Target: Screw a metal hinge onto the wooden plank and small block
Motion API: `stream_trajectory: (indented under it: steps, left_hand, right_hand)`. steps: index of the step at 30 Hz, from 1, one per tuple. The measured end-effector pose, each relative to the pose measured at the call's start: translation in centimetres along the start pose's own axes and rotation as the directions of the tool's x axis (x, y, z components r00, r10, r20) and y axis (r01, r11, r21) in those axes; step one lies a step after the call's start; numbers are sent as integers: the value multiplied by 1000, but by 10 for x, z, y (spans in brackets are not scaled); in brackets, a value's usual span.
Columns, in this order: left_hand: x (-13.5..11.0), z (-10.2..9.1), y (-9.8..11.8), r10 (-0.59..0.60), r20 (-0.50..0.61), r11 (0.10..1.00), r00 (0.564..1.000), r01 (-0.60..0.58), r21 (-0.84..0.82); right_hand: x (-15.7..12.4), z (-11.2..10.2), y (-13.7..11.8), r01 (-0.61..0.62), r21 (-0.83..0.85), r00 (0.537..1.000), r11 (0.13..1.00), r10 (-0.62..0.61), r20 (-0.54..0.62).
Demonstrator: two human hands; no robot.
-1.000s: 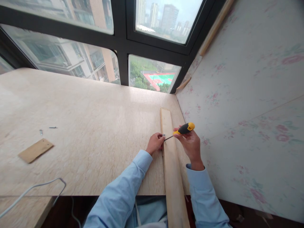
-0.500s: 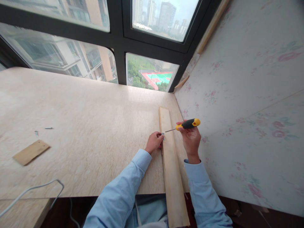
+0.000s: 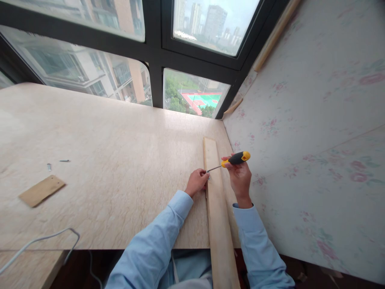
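A long pale wooden board [image 3: 219, 224] lies on the stone sill, its near end jutting over the front edge toward me. At its left edge sits a small metal bracket [image 3: 208, 176], partly covered by fingers. My left hand [image 3: 197, 181] is closed in a pinch on that bracket against the board's edge. My right hand [image 3: 240, 176] grips a yellow-and-black screwdriver [image 3: 236, 159] by its handle, above the board. The shaft slants down to the left, and its tip is at the bracket near my left fingertips. Any screw under the tip is too small to make out.
On the marble-patterned sill [image 3: 120, 160] at left lie a small thin wooden piece [image 3: 42, 191] with holes, a small metal part [image 3: 49, 166] and a screw [image 3: 64, 161]. A white cable [image 3: 39, 239] crosses the near left. A flowered wall [image 3: 300, 140] rises close on the right.
The screwdriver has moved slightly left and down, bringing its tip from just above the board onto the bracket. My left hand keeps its pinch. The view has shifted a little.
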State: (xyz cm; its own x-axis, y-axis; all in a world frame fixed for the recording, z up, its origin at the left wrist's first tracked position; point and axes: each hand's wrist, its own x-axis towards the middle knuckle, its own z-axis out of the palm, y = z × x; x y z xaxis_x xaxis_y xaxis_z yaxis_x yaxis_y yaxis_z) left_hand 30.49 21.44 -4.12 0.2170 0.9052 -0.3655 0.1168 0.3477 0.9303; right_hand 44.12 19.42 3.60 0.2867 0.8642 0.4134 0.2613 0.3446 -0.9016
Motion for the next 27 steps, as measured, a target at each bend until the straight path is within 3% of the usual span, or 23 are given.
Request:
stream_trajectory:
  steps: [10, 13, 17, 19, 22, 27]
  left_hand:
    - [0, 0, 1, -15, 12, 999, 1000, 16, -41]
    - [-1, -1, 2, -11, 14, 999, 1000, 12, -36]
    - [-1, 0, 1, -2, 12, 1000, 1000, 2, -18]
    - [0, 0, 0, 2, 10, 1000, 1000, -2, -9]
    - [0, 0, 0, 8, 1, 1000, 1000, -8, 1]
    - [-1, 0, 3, -5, 0, 1000, 1000, 5, 3]
  right_hand:
    - [5, -1, 1, -89, 29, 995, 996, 88, 44]
    - [7, 0, -1, -71, -74, 996, 995, 74, 52]
    - [13, 2, 2, -8, -334, 998, 943, -13, -62]
    - [14, 4, 6, 6, -384, 998, 923, -32, -61]
    - [9, 6, 10, 4, -229, 999, 973, 7, 46]
    - [-2, 3, 0, -157, 140, 963, 978, 120, 242]
